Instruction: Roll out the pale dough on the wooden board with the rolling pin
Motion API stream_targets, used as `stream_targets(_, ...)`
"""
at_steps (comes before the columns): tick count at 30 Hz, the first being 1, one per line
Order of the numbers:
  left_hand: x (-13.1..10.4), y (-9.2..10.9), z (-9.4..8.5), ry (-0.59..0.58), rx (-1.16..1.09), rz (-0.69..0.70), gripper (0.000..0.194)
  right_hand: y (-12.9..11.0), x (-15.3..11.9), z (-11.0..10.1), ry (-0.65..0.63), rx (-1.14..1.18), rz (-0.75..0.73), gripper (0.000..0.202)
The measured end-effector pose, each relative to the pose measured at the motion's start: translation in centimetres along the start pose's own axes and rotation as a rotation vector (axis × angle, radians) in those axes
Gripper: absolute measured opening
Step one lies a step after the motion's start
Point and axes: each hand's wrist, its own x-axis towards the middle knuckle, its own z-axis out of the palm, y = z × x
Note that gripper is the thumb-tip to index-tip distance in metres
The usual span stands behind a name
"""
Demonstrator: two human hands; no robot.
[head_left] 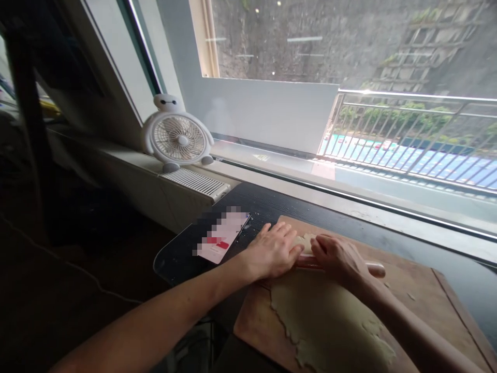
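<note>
A wide, thin sheet of pale dough (326, 316) with ragged edges lies on a wooden board (419, 274). Across its far part rests a wooden rolling pin (376, 269), its right end sticking out past my right hand (339, 254). That hand is closed over the pin, fingers curled. My left hand (275, 249) lies over the pin's left end, its fingers pointing away from me and its thumb towards the middle. The pin's left end is hidden under it. A little dough shows beyond the pin between my hands.
A phone (223, 235) with a lit screen lies on the black table (182, 254) left of the board. A white fan (180, 137) stands on the sill at the back left, beside a large window (272, 114).
</note>
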Motion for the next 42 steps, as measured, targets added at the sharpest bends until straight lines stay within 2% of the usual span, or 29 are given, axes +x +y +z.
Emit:
stream_targets(3, 1.2, -0.7, 0.9, -0.061, -0.016, -0.029, 0.053, 0.2, 1.0, 0.0, 0.021, -0.025, 0.000, 0.034)
stream_targets(6, 0.6, -0.7, 0.5, -0.093, -0.024, -0.047, 0.055, 0.3, 1.2, -0.1, 0.018, -0.017, 0.053, 0.032)
stream_targets(10, -2.1, 0.6, -0.7, -0.058, 0.002, 0.037, 0.056, 0.8, -1.8, -0.6, -0.051, 0.101, -0.011, 0.026)
stream_targets(12, -2.6, 1.1, -0.8, -0.053, 0.006, 0.064, 0.058, 1.5, -3.1, -0.7, -0.065, 0.173, -0.053, 0.028)
stream_targets(17, -0.7, 0.4, -0.2, -0.085, -0.012, 0.015, 0.060, 2.7, -2.0, -0.2, -0.064, 0.129, 0.107, 0.031)
stream_targets(19, -0.2, 0.2, 0.0, -0.103, -0.018, 0.015, 0.060, 2.8, -1.7, -0.2, -0.056, 0.121, 0.100, 0.030)
stream_targets(22, -0.4, 0.0, 0.0, -0.105, -0.025, 0.053, 0.060, 3.0, -2.8, -0.4, -0.022, 0.170, 0.033, 0.032)
stream_targets(27, -0.5, -0.1, 0.1, -0.074, -0.021, 0.068, 0.058, 3.4, -5.6, -1.0, -0.014, 0.150, 0.127, 0.031)
stream_targets(32, -1.1, -0.3, -0.1, -0.092, -0.025, 0.107, 0.058, 3.2, -7.4, -1.3, 0.078, 0.218, 0.061, 0.028)
stream_targets(35, -0.7, -0.7, 0.0, -0.093, -0.029, 0.126, 0.055, 4.0, -7.5, -1.2, 0.069, 0.232, 0.171, 0.028)
stream_targets(38, 1.0, -1.2, 0.3, -0.102, -0.034, 0.077, 0.048, 5.0, -6.4, -1.1, 0.132, 0.189, 0.295, 0.029)
stream_targets(40, 1.7, -1.3, 0.5, -0.109, -0.032, 0.041, 0.046, 5.2, -6.1, -1.2, 0.153, 0.156, 0.299, 0.029)
stream_targets(42, 1.3, -1.1, 0.4, -0.096, -0.023, 0.046, 0.045, 4.8, -6.8, -1.3, 0.137, 0.126, 0.265, 0.029)
